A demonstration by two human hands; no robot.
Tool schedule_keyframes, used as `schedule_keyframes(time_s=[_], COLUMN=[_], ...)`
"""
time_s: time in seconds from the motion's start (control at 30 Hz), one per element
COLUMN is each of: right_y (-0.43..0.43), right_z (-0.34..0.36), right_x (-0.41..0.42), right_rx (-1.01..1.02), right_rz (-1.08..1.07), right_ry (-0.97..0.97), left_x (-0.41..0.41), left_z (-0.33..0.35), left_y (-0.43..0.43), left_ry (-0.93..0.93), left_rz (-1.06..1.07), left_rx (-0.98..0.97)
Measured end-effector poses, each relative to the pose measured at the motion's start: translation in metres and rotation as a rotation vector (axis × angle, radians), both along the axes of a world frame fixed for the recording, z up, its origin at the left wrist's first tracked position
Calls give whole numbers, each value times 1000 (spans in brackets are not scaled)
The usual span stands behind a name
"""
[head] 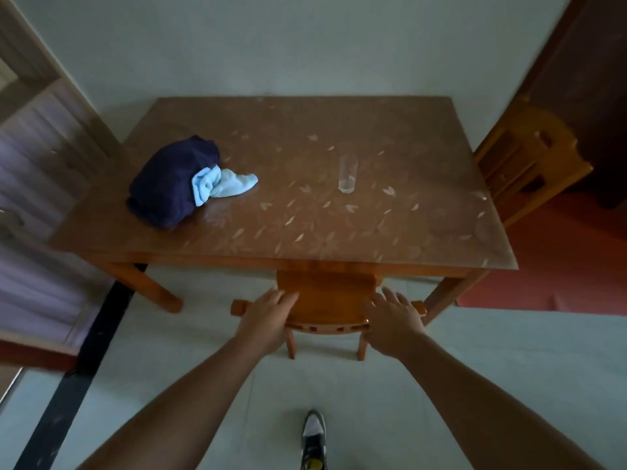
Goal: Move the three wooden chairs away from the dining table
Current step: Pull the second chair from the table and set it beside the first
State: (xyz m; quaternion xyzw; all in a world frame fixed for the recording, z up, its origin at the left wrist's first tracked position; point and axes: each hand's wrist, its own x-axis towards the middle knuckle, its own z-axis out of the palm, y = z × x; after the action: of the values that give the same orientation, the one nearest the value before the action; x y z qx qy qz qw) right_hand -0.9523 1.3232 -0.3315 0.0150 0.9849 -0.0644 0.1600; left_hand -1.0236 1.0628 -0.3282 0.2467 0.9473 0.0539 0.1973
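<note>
A wooden chair [327, 300] is pushed under the near edge of the dining table [339, 232], its backrest toward me. My left hand [268, 317] hovers over the left end of the backrest with fingers spread. My right hand [393, 320] is over the right end, also open. Neither hand clearly grips the rail. A second wooden chair [529, 157] stands at the table's right side, partly tucked under it. No third chair is visible.
On the table lie a dark blue bundle of cloth [173, 181] with a light blue cloth [220, 184], and an upright clear glass [347, 174]. A wooden shelf unit [44, 96] stands at the left. My shoe [314, 439] is on the pale floor.
</note>
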Motion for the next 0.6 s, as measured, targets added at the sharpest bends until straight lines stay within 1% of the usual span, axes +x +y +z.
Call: schedule_keyframes(time_s=[0.1,0.17,0.23,0.4,0.47,0.6], right_y=[6,9,12,14,14,13], right_z=[-21,-28,-31,-33,-33,-33], right_x=[-19,-26,-30,-29,-28,-18], right_rx=[81,114,128,123,118,122], right_rz=[-21,0,34,88,97,120], right_ry=[-128,-163,-166,-154,-157,-158], left_x=[-28,-41,-50,-60,-58,-46], left_z=[-13,-18,-21,-21,-19,-14], left_y=[6,9,8,3,4,8], left_ry=[-121,-204,-252,-252,-291,-296], left_rz=[-75,-116,-133,-191,-205,-199], left_rx=[-183,-260,-285,-350,-367,-390])
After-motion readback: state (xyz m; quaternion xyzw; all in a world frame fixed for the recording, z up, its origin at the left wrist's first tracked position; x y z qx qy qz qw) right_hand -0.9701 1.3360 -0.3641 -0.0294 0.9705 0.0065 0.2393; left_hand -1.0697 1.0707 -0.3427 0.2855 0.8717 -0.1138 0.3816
